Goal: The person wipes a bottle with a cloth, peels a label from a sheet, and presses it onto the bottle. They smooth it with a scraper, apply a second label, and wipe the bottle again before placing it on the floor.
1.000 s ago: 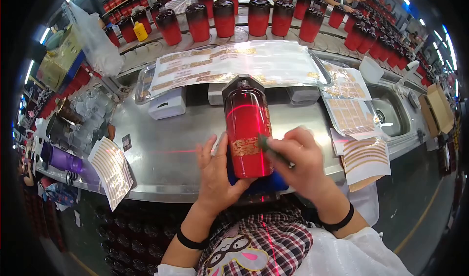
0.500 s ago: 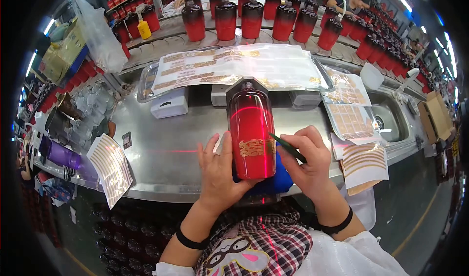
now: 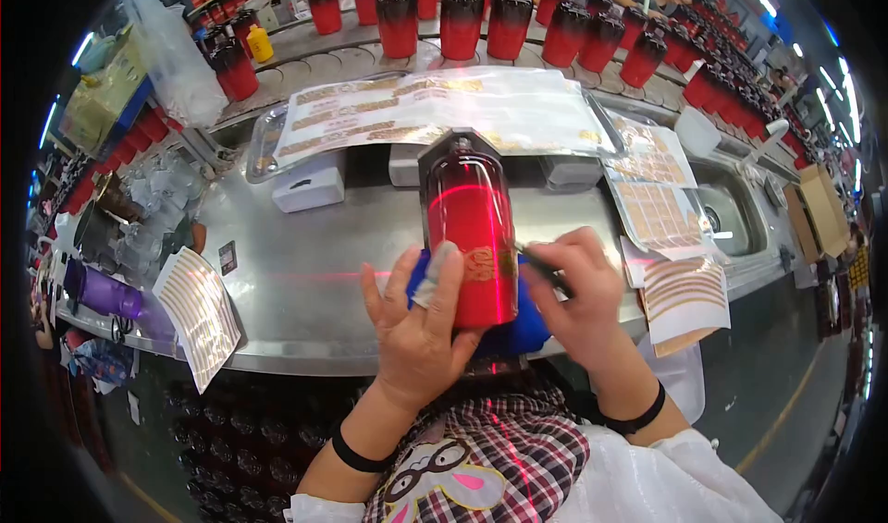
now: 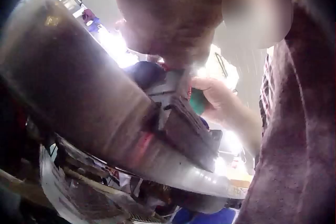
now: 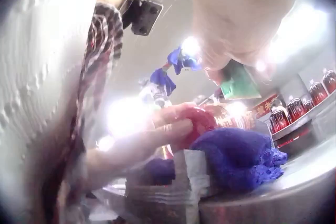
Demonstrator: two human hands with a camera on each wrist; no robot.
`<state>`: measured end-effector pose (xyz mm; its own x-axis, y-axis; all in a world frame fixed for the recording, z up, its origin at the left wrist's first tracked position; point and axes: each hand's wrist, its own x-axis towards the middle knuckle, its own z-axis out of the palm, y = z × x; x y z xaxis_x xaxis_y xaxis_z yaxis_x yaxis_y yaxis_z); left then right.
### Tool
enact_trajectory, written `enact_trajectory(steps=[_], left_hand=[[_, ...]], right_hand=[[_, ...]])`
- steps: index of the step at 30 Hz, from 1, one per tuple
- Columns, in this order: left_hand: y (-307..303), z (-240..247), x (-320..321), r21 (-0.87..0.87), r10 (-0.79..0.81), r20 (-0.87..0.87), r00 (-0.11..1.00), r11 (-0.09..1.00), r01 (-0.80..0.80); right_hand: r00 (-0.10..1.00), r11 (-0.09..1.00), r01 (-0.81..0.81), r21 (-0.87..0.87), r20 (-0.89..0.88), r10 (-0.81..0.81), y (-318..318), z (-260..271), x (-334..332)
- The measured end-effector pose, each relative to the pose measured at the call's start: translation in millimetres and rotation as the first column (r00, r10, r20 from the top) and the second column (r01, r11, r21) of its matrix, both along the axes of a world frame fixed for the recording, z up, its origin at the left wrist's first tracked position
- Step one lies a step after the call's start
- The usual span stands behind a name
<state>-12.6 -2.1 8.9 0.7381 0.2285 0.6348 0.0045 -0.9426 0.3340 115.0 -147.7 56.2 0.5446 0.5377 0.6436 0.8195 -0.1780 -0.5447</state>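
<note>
In the head view a glossy red bottle (image 3: 467,199) with a dark neck lies on a stand padded with blue material (image 3: 527,324), its neck pointing away from me. A gold patterned band (image 3: 479,266) runs around its lower part. My left hand (image 3: 413,338) holds the bottle's base, thumb at the bottom edge and a finger along the left side; a greyish wrap shows among its fingers. Between its fingers and thumb my right hand (image 3: 587,292) pinches a flat green scraper (image 5: 239,82), whose tip is right at the bottle's right side. In the left wrist view the bottle is mostly hidden.
Beyond the bottle a tray holds sheets of gold decals (image 3: 435,111). More decal sheets (image 3: 661,213) lie right, beside a sink (image 3: 731,204), and a striped sheet (image 3: 196,315) lies left. Red-black bottles (image 3: 461,24) line the conveyor behind. A purple bottle (image 3: 106,292) stands far left.
My right hand has drawn the scraper off the bottle's front to its right side. My left finger has come over the bottle's left side, and the gold pattern has shifted right.
</note>
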Motion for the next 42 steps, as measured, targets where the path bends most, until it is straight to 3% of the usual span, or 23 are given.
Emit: enact_trajectory(steps=[1, 3, 4, 5, 7, 8, 9, 10, 13, 16, 18, 22, 25, 28, 29, 32, 35, 39, 42], left_hand=[[1, 0, 0, -0.035, 0.003, -0.007, 1.0, 0.999, -0.003], [4, -1, 1, -0.039, -0.028, -0.035, 0.999, 0.999, 0.026], [5, -5, 2, -0.046, -0.039, -0.037, 0.999, 0.998, 0.037], [7, -8, 2, -0.052, -0.052, -0.039, 0.998, 0.997, 0.049], [12, -18, 1, -0.309, -0.154, -0.025, 0.988, 0.941, 0.139], [14, -28, 0, -0.447, -0.199, -0.002, 0.98, 0.877, 0.177], [13, -25, 1, -0.574, -0.231, 0.024, 0.973, 0.794, 0.203], [9, -19, -4, -0.308, -0.141, -0.04, 0.989, 0.944, 0.122], [-1, -3, 1, -0.058, -0.012, -0.047, 0.999, 0.998, 0.01], [6, -19, 1, -0.098, -0.088, -0.099, 0.991, 0.992, 0.078], [9, -25, 1, -0.215, -0.134, -0.107, 0.985, 0.971, 0.108], [14, -34, -5, -0.364, -0.182, -0.181, 0.966, 0.925, 0.106], [13, -34, -5, -0.24, -0.096, -0.076, 0.992, 0.968, 0.075], [10, -40, 1, -0.333, -0.156, -0.019, 0.988, 0.932, 0.141], [8, -46, 1, -0.386, -0.168, 0.023, 0.985, 0.908, 0.164], [5, -45, 1, -0.479, -0.194, 0.053, 0.979, 0.856, 0.196], [5, -43, 1, -0.495, -0.202, 0.055, 0.978, 0.845, 0.203], [2, -44, 2, -0.512, -0.183, 0.054, 0.982, 0.839, 0.185], [3, -46, 2, -0.515, -0.183, 0.031, 0.983, 0.839, 0.172]], right_hand=[[0.993, 0.996, -0.078, -0.044, 0.087, 0.082, 3, -2, -6], [0.9, 0.899, -0.436, -0.049, -0.022, 0.435, 3, 11, -11], [0.865, 0.868, -0.494, -0.048, -0.131, 0.485, -2, 12, -10], [0.891, 0.908, -0.419, -0.015, -0.196, 0.409, -7, 12, -7], [0.914, 0.969, -0.245, 0.039, -0.325, 0.244, -19, 11, 2], [0.809, 0.98, -0.169, 0.102, -0.553, 0.197, -27, 11, 2], [0.765, 0.973, -0.12, 0.197, -0.606, 0.217, -30, 1, 6], [0.762, 0.979, -0.08, 0.188, -0.622, 0.182, -35, -4, 7], [0.729, 0.993, -0.005, 0.121, -0.679, 0.086, -38, -16, -2], [0.654, 0.972, -0.074, 0.223, -0.725, 0.216, -30, -20, -15], [0.575, 0.955, -0.093, 0.281, -0.768, 0.281, -23, -17, -21], [0.734, 0.999, 0.018, 0.03, -0.679, 0.007, -31, -43, -6], [0.856, 0.997, 0.042, -0.064, -0.513, -0.069, -67, -33, 1], [0.937, 0.958, 0.254, -0.132, -0.211, -0.277, -122, -32, 19], [0.965, 0.963, 0.261, -0.069, 0.014, -0.261, -148, -33, 33], [0.891, 0.825, 0.447, -0.346, 0.259, -0.374, -219, -44, 69], [0.897, 0.743, 0.438, -0.505, 0.191, -0.399, -250, -40, 65], [0.838, 0.616, 0.541, -0.572, 0.305, -0.453, -252, -63, 45], [0.896, 0.765, 0.443, -0.467, 0.267, -0.356, -258, -66, 48]])
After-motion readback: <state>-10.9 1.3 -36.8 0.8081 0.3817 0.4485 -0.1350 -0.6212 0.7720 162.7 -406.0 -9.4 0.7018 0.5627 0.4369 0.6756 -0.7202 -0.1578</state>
